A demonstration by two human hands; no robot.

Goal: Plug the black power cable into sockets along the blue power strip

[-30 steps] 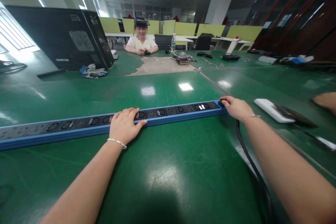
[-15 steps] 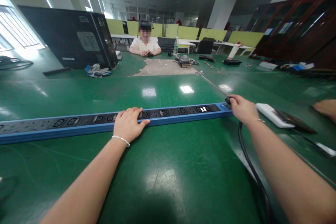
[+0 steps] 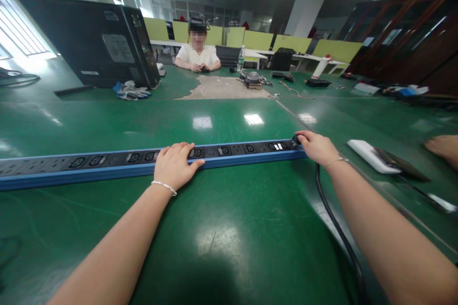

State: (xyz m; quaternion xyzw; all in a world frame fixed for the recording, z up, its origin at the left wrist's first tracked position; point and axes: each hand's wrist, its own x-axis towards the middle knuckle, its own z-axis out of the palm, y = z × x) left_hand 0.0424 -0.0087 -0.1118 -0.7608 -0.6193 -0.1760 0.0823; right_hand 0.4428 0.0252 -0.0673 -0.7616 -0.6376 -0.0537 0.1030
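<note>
Item: one long, straight, blue-framed power strip (image 3: 236, 149) with black sockets, lying from nine o'clock to three on the glossy green tabletop (image 3: 232, 195).
Item: our left hand (image 3: 174, 164), eight o'clock; fingers clasped across the strip, thumb on its near edge.
Item: our right hand (image 3: 317, 147), three o'clock; fingers pinched on a stubby black connector (image 3: 296, 139) at the strip's end. Seated or loose: we cannot tell.
Item: thick black round cable (image 3: 334, 219), trailing toward five o'clock.
Step, by our judgement: bracing the strip while handling the connector. Next move calls for a firm left hold and free cable slack.
</note>
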